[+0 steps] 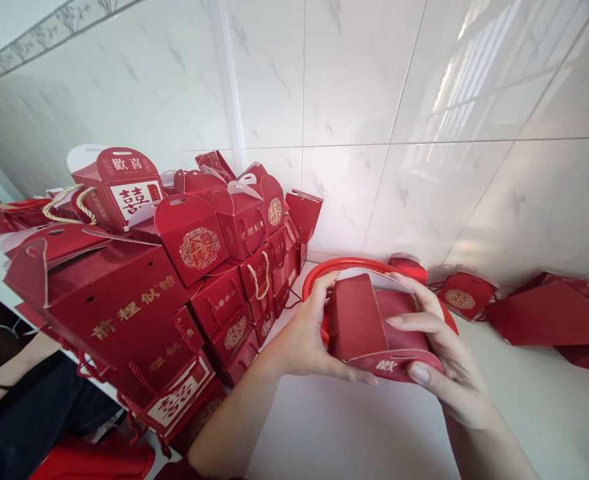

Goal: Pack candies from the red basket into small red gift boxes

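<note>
Between my two hands is a red gift box (359, 317), held above the white table in front of a red plastic basket (319, 270). My left hand (314, 333) grips its left side, thumb along the near flap and fingers behind. Around the right side curls my right hand (439, 347), its thumb on the near curved flap and its fingers over the top. One top panel stands folded up at the left; white characters show on the near flap. The basket's inside is mostly hidden behind the box and hands.
Stacked red gift boxes (199, 247) with rope handles fill the table's left side. More red boxes (467, 293) and flat red pieces (549, 310) lie along the tiled wall (344, 200) at right. Another person's arm (29, 360) shows at far left, above a red stool-like object (94, 460).
</note>
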`<state>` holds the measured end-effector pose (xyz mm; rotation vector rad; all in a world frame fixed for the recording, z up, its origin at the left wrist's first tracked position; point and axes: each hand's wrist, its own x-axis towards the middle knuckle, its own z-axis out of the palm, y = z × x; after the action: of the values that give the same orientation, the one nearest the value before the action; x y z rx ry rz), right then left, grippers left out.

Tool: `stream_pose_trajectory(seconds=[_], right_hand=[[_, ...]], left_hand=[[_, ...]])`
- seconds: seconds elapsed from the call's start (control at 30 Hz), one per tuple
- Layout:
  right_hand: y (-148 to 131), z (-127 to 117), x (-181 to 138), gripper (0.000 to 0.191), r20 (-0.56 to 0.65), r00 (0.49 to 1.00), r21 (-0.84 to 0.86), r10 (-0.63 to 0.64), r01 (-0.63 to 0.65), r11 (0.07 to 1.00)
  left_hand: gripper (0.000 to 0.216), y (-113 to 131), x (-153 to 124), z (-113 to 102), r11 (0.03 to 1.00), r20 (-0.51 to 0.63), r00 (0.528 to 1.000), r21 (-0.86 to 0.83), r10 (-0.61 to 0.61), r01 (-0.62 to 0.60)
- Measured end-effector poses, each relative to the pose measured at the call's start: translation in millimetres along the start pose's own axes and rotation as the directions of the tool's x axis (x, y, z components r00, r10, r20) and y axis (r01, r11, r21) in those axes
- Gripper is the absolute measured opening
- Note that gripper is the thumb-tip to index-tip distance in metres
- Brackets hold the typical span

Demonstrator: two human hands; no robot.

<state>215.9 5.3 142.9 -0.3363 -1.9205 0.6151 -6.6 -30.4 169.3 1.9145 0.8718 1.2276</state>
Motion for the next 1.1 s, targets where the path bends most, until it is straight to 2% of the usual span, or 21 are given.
stream_pose_trajectory(seconds=[0.07, 0.13, 0.2, 0.33, 0.43, 0.53, 0.63, 0.73, 0.8, 0.87, 1.0, 1.1], right_hand=[[4, -1, 0, 0.017, 0.020, 1.000, 0.026, 0.002, -0.002, 1.000], [6, -2, 0, 0.014, 0.040, 0.999, 0.030, -0.008, 0.006, 1.000], [7, -4, 1, 0.024, 0.046, 0.999, 0.026, -0.022, 0.021, 0.999], [5, -6, 5, 0.063, 0.122, 0.992, -0.100, -0.012, 0.024, 0.995], [4, -9, 10, 0.065, 0.208, 0.978, -0.159, 0.031, 0.002, 0.987], [6, -11, 15, 0.059, 0.229, 0.972, -0.119, 0.048, -0.021, 0.993], [8, -6, 18, 0.041, 0.192, 0.980, -0.099, 0.045, -0.026, 0.995], [9, 4, 16, 0.021, 0.081, 0.991, -0.024, 0.109, -0.108, 0.994], [10, 11, 14, 0.021, -0.046, 0.987, 0.082, 0.153, -0.149, 0.985], [11, 17, 13, 0.035, -0.122, 0.977, 0.144, 0.173, -0.155, 0.977], [7, 15, 14, 0.032, -0.009, 0.983, 0.103, 0.182, -0.180, 0.978], [0, 5, 12, 0.034, -0.010, 0.980, 0.131, 0.197, -0.194, 0.972]], left_hand=[[0.131, -4, 3, -2, 0.999, -0.023, 0.999, 0.021, 0.036, -0.036], [0.134, -9, 6, -3, 0.997, -0.039, 0.997, 0.036, 0.063, -0.061], [0.133, -13, 8, -4, 0.997, -0.033, 0.997, 0.022, 0.077, -0.076], [0.126, -19, 11, -5, 0.995, -0.004, 0.996, -0.031, 0.094, -0.094], [0.118, -23, 13, -7, 0.996, 0.006, 0.997, -0.030, 0.079, -0.079], [0.100, -28, 16, -9, 0.995, 0.031, 0.994, -0.012, 0.101, -0.101], [0.086, -31, 19, -11, 0.984, 0.035, 0.985, 0.037, 0.171, -0.173], [0.086, -31, 20, -14, 0.970, 0.013, 0.977, 0.123, 0.212, -0.212], [0.087, -30, 20, -16, 0.961, 0.011, 0.977, 0.175, 0.214, -0.212], [0.083, -27, 20, -17, 0.956, 0.025, 0.978, 0.209, 0.206, -0.207], [0.071, -15, 14, -15, 0.953, 0.044, 0.981, 0.232, 0.191, -0.196], [0.071, 6, 2, -10, 0.937, -0.023, 0.974, 0.279, 0.225, -0.210]])
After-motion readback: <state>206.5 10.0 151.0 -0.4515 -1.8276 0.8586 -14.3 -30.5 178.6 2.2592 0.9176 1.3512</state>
